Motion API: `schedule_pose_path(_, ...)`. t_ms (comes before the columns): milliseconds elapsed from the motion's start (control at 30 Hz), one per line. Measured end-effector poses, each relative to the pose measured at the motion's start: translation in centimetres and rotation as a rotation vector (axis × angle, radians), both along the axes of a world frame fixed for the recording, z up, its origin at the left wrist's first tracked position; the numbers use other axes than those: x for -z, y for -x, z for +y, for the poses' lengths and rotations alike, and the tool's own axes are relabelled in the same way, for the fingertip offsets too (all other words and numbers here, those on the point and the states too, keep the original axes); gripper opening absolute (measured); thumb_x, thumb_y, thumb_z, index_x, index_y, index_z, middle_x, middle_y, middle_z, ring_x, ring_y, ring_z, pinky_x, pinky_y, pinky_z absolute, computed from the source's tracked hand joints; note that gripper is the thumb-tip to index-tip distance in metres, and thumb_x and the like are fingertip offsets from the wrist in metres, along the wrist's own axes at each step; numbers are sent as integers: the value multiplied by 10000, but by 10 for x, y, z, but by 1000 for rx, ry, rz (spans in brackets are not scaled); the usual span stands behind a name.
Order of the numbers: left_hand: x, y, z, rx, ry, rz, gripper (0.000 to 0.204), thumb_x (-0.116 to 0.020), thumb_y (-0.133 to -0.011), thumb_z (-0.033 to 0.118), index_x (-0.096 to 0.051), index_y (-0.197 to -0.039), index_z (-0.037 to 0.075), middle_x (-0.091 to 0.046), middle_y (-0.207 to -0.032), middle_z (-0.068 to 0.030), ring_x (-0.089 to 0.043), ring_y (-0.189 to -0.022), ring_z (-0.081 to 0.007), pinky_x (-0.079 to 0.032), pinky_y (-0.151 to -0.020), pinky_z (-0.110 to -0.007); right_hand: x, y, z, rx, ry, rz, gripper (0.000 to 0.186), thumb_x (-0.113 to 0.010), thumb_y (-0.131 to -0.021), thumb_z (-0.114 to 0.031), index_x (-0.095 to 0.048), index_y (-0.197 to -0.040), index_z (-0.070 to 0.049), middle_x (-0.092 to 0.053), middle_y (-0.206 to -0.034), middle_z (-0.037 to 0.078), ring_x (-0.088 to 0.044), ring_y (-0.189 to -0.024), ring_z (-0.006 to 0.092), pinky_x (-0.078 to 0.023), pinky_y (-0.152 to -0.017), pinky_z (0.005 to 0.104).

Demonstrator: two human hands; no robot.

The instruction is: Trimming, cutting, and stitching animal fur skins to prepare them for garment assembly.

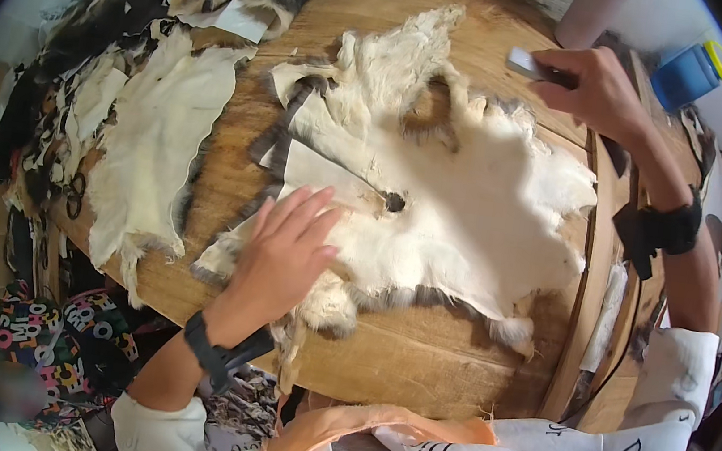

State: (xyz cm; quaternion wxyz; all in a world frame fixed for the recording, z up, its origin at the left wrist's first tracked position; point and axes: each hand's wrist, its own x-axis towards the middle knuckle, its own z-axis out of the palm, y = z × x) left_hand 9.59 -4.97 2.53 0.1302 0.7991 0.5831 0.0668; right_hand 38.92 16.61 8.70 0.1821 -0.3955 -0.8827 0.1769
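Observation:
A cream pelt, skin side up with grey fur along parts of its edge and a small dark hole near its middle, lies spread on the wooden table. My left hand rests on its lower left part, fingers apart, beside a narrow flap and cut lines. My right hand is raised over the table beyond the pelt's upper right, closed around a small grey tool whose exact kind I cannot make out.
Another pale pelt, dark fur pieces, white sheets and scissors lie left. A blue jar with yellow lid and pink cylinder stand back right. A wooden strip runs along the right. Colourful printed fabric sits lower left.

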Motion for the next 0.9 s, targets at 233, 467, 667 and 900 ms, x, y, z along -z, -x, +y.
schedule_pose_path(233,2,15,42,-56,-241,65,367,-572,-768,62,-547,-1133,35,-563,-1080,-105,-483,-1091,-285,-294,-1005,-460,30,71,3,-167,1281,1318,252,-460,-912,-267,-509,-989,-32,-525,-937,104,-535,-799,155,-471,-611,264)
schedule_pose_path(467,-34,-12,15,88,107,236,325,-556,-765,119,-563,-1085,62,-493,-789,-66,-528,-829,-209,-439,-794,-364,72,98,-7,-340,1082,574,262,-455,-865,-235,-574,-1022,-62,-614,-924,83,-571,-843,155,-463,-756,276)
schedule_pose_path(667,-46,-33,8,52,472,-63,166,-626,-768,188,-590,-879,70,-478,-696,-51,-546,-670,-218,-451,-532,-346,89,121,-18,-655,715,414,248,-467,-853,-243,-611,-935,-58,-629,-790,98,-597,-772,236,-459,-757,333)
schedule_pose_path(900,2,-45,34,-153,-153,-71,210,-585,-737,24,-594,-946,7,-561,-827,-93,-590,-699,-238,-492,-595,-308,112,131,-28,-850,541,382,237,-447,-877,-218,-579,-956,-38,-595,-690,132,-585,-646,292,-455,-631,380)
